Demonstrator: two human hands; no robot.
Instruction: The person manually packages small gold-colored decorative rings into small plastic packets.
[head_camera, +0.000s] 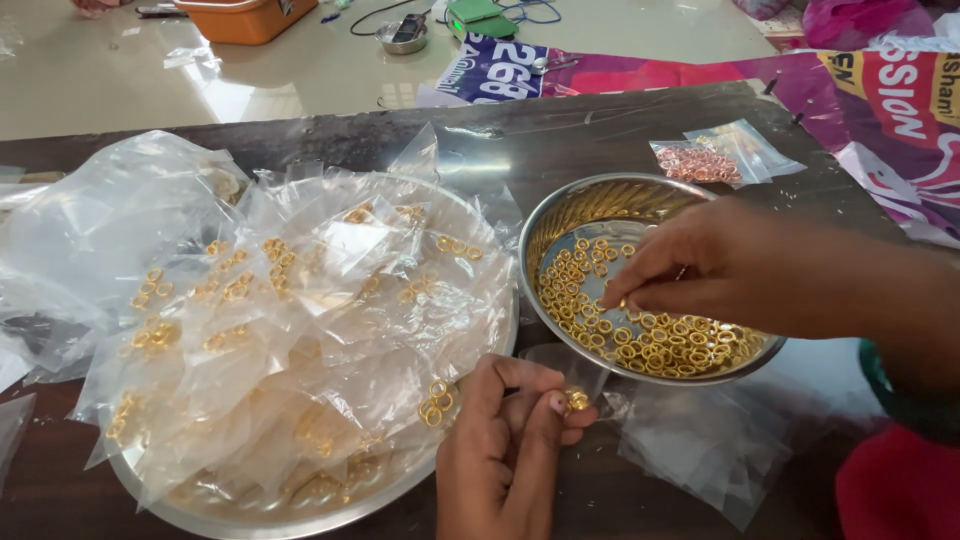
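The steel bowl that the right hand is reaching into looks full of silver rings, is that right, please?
Not quite: the rings in the steel bowl are gold-coloured, not silver, as the head view shows. The right hand does reach into it.

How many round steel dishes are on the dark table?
2. A large steel tray at left, heaped with filled clear packets; a smaller steel bowl at right holding loose gold rings. Plastic may hide others.
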